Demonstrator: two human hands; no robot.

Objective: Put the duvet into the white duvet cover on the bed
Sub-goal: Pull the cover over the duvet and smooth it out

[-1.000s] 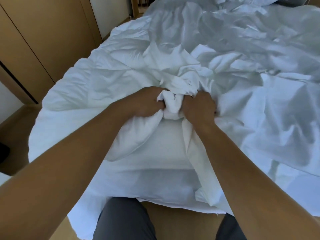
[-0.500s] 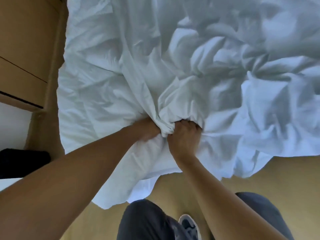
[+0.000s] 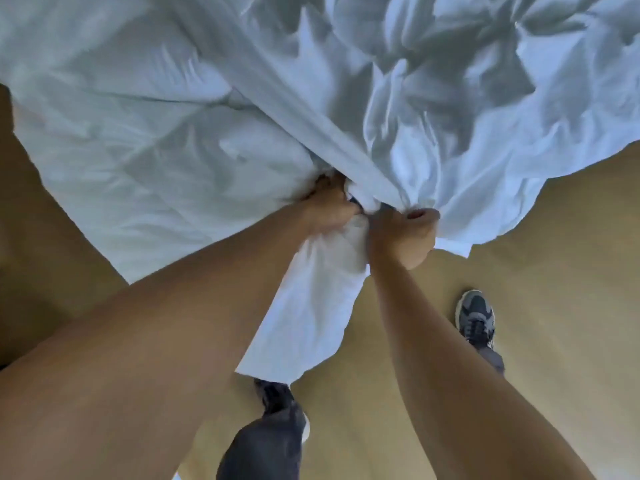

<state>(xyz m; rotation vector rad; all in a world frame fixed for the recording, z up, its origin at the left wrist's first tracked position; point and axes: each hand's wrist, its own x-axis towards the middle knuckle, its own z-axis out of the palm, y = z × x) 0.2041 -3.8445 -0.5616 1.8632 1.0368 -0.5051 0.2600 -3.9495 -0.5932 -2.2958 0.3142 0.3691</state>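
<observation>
While both arms reach forward and down in the head view, the left hand [image 3: 330, 211] and right hand [image 3: 403, 237] sit side by side, almost touching. Each has its fingers curled tight round the same bunched knot of white cloth. This cloth is the cover [image 3: 433, 109], which fans out from the knot across the whole upper part of the view. To the right it is thin and sharply creased, with one taut fold running up and left from the hands. To the left it looks fuller and softer. Whether the duvet is inside the cover cannot be told, since both are white and no opening shows clearly. A loose flap [image 3: 311, 313] of the same cloth hangs below the hands, between the forearms, and ends just above the left shoe [image 3: 275, 393]. The right shoe [image 3: 476, 320] stands well apart on the tan floor [image 3: 554, 289]. A dark trouser leg [image 3: 266, 445] shows at the bottom edge.
</observation>
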